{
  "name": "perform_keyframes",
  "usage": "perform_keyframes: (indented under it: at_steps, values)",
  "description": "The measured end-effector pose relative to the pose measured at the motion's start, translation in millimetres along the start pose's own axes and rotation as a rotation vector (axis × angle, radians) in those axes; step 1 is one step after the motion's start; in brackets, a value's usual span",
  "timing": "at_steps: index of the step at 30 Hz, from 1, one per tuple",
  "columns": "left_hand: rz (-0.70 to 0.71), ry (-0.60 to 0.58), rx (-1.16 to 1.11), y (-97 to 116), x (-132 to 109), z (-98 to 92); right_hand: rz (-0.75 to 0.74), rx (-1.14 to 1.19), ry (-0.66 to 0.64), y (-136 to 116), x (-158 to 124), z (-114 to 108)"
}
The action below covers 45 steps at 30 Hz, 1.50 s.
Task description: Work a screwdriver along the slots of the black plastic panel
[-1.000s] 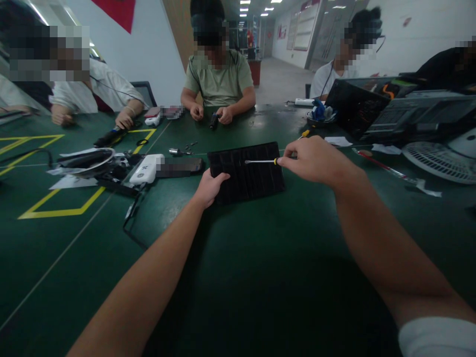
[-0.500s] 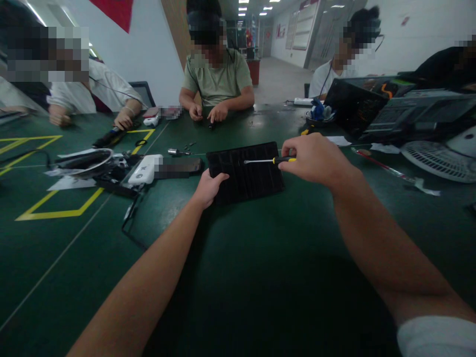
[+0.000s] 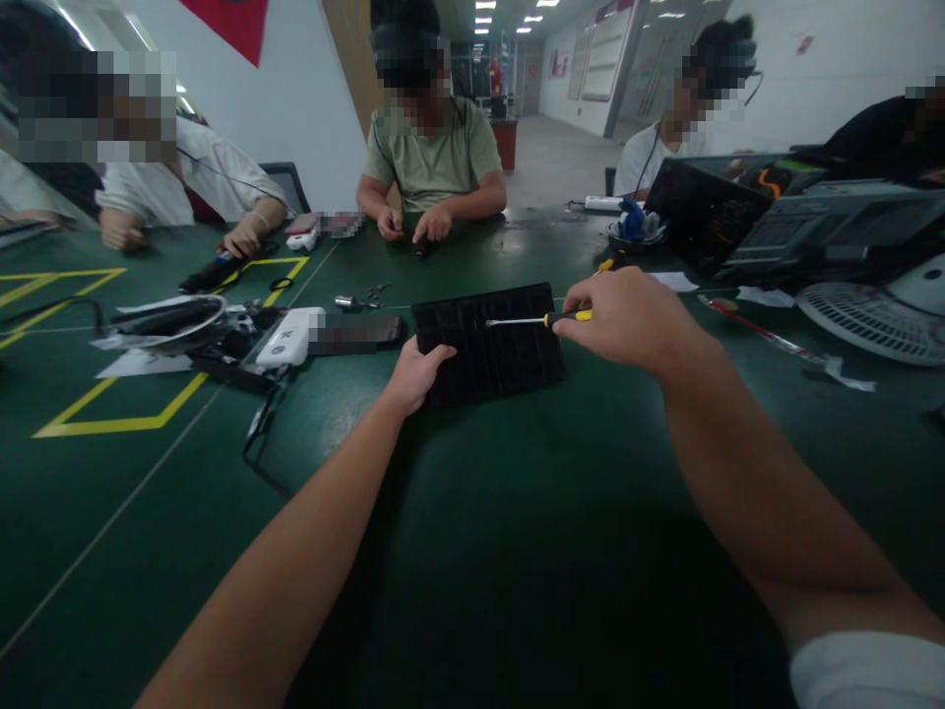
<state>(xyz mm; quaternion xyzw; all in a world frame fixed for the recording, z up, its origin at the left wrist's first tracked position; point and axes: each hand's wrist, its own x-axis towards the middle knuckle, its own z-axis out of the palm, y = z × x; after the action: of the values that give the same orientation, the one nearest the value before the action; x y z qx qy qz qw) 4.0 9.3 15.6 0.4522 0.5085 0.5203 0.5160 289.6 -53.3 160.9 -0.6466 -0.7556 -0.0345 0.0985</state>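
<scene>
A flat black rectangular panel (image 3: 517, 359) with a ribbed, compartment-like surface is tilted above the green table in front of me. My left hand (image 3: 419, 374) grips its left edge, thumb on top and the other fingers hidden behind. Between the fingers of my right hand (image 3: 616, 313) is a screwdriver (image 3: 557, 318) with a yellow and black handle. Its metal shaft points left across the panel, the tip near the panel's middle. Whether the tip touches the surface I cannot tell.
Left of the panel lie a dark phone (image 3: 361, 333), a white device (image 3: 290, 337), a metal cylinder (image 3: 346, 302) and small loose parts. A white fan (image 3: 875, 320) and computer casings (image 3: 827, 222) stand at right. Several people sit around the table (image 3: 517, 551).
Almost nothing differs. Both hands, the panel and the screwdriver hold the same pose, with only a tiny shift of the whole view.
</scene>
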Motion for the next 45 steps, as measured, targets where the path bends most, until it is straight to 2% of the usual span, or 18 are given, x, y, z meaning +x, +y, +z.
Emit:
perform_keyframes:
  at_steps: [14, 25, 45]
  values:
    - [0.011, -0.002, 0.014, 1.8, -1.6, 1.2, -0.015, 0.025, 0.023, -2.5, 0.7, 5.5]
    - [0.017, -0.001, 0.016, 2.0, -1.4, 1.0, -0.001, 0.001, 0.082, 2.6, -0.4, -5.5]
    - [0.022, -0.017, 0.02, -0.9, 0.6, -0.8, 0.009, 0.0, 0.083, -0.6, 3.6, 3.8]
